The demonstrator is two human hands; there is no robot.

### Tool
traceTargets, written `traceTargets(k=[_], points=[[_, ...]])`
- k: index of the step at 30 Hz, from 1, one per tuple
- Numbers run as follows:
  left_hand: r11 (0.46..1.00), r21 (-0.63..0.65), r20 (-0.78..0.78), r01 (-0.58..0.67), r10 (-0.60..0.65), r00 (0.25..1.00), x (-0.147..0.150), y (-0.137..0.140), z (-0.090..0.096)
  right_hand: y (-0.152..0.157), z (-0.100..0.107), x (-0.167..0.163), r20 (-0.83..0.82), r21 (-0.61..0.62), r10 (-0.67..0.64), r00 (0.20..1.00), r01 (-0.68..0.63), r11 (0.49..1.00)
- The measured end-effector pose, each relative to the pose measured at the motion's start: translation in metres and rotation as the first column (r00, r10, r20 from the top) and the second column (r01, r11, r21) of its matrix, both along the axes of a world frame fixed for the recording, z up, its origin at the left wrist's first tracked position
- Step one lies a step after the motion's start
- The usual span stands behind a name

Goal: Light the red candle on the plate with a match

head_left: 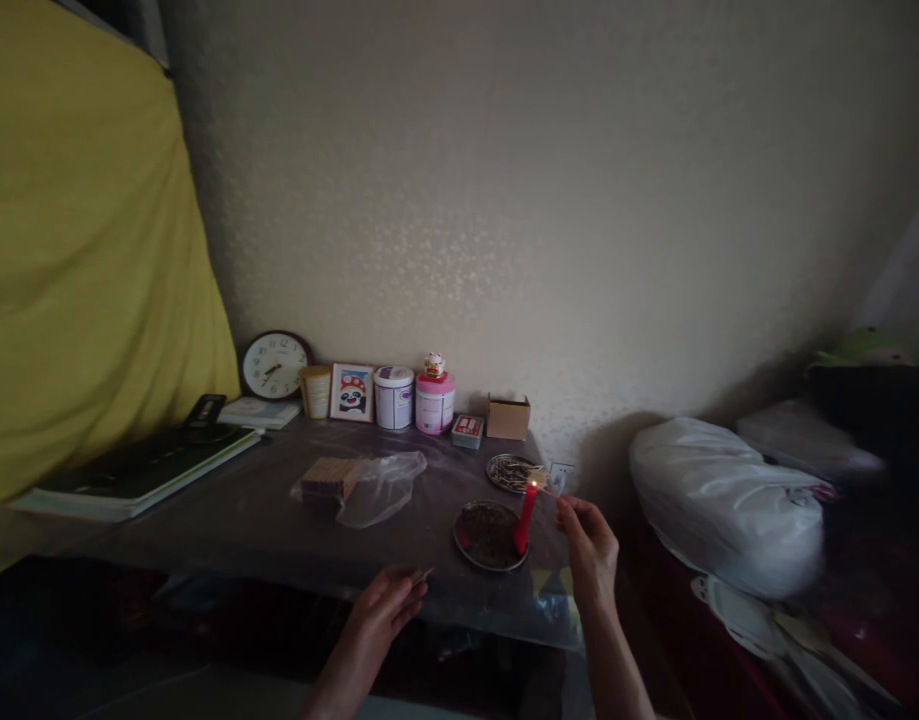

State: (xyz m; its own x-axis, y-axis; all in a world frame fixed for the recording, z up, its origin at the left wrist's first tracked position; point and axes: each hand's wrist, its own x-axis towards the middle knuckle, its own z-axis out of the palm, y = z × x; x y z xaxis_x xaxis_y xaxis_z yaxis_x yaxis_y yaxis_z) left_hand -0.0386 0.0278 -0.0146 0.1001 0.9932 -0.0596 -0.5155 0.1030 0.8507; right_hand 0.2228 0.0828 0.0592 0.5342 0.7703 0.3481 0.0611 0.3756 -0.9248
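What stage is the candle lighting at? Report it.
Done: the red candle stands lit on the round dish. In hand: the right hand pinches a thin stick beside the flame; the left hand holds a small object. Left: nothing else shows alight.

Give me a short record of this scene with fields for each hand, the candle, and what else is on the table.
left hand: low at the table's near edge, fingers pinching a small flat item, too dim to identify
right hand: raised beside the lit red candle, fingers pinched together
candle: upright on a round metal plate, flame burning
table: plastic-covered; round wall clock, clear plastic bag, small cardboard box
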Motion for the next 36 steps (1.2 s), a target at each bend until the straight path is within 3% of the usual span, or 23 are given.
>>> traceTargets(k=[36], points=[[0.999,-0.02,-0.018,-0.033,0.033,0.999,0.0002,0.0006,0.001,-0.0005,0.0013,-0.001,0.019,-0.002,-0.011,1.0,0.011,1.0]])
